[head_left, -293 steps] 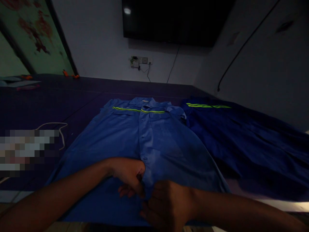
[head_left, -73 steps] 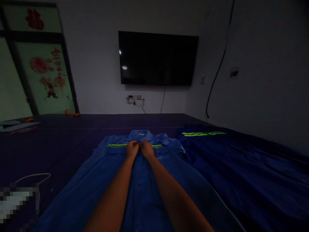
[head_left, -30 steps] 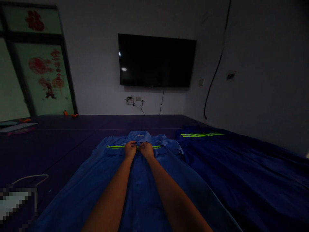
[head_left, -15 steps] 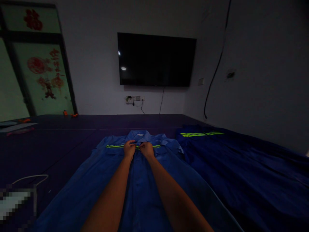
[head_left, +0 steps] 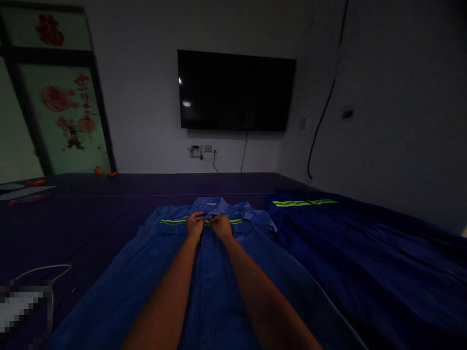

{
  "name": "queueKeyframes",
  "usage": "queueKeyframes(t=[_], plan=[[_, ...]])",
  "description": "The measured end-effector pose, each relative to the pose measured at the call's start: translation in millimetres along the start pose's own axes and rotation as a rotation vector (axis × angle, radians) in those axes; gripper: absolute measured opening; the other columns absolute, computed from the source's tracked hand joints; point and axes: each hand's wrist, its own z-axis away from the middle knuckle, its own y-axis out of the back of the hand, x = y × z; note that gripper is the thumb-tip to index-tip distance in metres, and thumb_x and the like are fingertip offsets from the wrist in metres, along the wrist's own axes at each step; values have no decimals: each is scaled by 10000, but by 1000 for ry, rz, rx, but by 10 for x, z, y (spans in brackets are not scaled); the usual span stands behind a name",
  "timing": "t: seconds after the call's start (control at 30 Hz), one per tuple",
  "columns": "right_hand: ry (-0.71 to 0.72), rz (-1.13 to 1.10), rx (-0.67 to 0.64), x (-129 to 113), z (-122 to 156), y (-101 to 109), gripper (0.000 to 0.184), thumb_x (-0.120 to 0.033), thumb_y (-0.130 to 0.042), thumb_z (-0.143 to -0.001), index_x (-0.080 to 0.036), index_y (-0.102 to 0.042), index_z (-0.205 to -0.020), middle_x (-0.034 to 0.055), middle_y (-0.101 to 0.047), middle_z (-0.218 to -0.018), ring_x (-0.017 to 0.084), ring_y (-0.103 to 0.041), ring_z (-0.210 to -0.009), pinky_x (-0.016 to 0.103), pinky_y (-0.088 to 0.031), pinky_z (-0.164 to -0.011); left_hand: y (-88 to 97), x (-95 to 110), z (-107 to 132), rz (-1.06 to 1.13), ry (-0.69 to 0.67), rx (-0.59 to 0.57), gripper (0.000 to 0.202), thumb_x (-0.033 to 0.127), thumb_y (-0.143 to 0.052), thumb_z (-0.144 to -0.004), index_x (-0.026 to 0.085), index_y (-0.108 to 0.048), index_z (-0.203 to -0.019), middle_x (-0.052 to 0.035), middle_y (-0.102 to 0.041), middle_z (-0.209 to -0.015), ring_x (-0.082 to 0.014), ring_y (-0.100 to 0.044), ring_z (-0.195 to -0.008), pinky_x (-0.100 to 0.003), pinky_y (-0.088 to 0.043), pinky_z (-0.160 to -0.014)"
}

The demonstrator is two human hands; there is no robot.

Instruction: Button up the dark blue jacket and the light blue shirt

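A blue work shirt (head_left: 215, 272) with a yellow-green stripe across the chest lies spread out in front of me, its collar (head_left: 209, 204) at the far end. My left hand (head_left: 195, 226) pinches the shirt's front at the stripe, just left of the centre line. Right beside it, my right hand (head_left: 221, 226) is closed on the front opening from the other side. The fingertips nearly meet below the collar. Whether a button lies between them is too small and dark to tell.
A darker blue garment (head_left: 350, 253) with a similar stripe lies to the right, against the shirt's edge. On the purple floor (head_left: 98, 209) at left are a white cable (head_left: 44, 267) and small orange objects (head_left: 111, 174). A television (head_left: 237, 92) hangs on the far wall.
Almost nothing differs. Both hands stay at the same place on the shirt's front, with only a tiny shift of the hands and the view.
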Motion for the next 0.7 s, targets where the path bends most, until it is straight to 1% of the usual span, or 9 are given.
queueKeyframes(t=[0.23, 0.4, 0.5, 0.63, 0.7], plan=[[2, 24, -11, -15, 13, 4, 202, -120, -526, -723, -167, -712, -787, 32, -701, -721, 127, -634, -646, 173, -449, -599, 6, 14, 8, 11, 6, -1, 328, 139, -580, -569, 132, -638, -892, 8, -614, -586, -37, -400, -362, -165, -297, -395], [21, 38, -12, -23, 23, 2, 205, -117, -538, -715, -187, -721, -776, 31, -707, -789, 137, -640, -733, 170, -446, -648, 9, 9, 1, -4, 6, -3, 325, 139, -583, -580, 127, -641, -899, 3, -622, -590, -38, -417, -370, -162, -309, -401], [33, 41, -12, -26, 30, -3, 207, -113, -540, -715, -193, -722, -772, 31, -707, -807, 145, -640, -764, 177, -448, -675, 10, 1, -8, -20, -3, -4, 313, 146, -586, -590, 126, -643, -898, -1, -625, -590, -48, -446, -389, -163, -323, -412], [24, 38, 8, -26, 26, -10, 210, -100, -530, -727, -186, -716, -775, 43, -705, -821, 151, -639, -780, 182, -448, -696, -4, -10, -21, -54, -24, 0, 281, 136, -589, -591, 133, -652, -864, -10, -638, -606, -78, -520, -459, -175, -370, -454], [6, 36, 29, -27, 19, -8, 220, -90, -515, -740, -166, -706, -817, 60, -701, -839, 155, -639, -787, 187, -448, -698, -17, -18, -30, -72, -38, 3, 259, 122, -581, -594, 137, -655, -842, -12, -642, -616, -92, -550, -501, -183, -397, -486]])
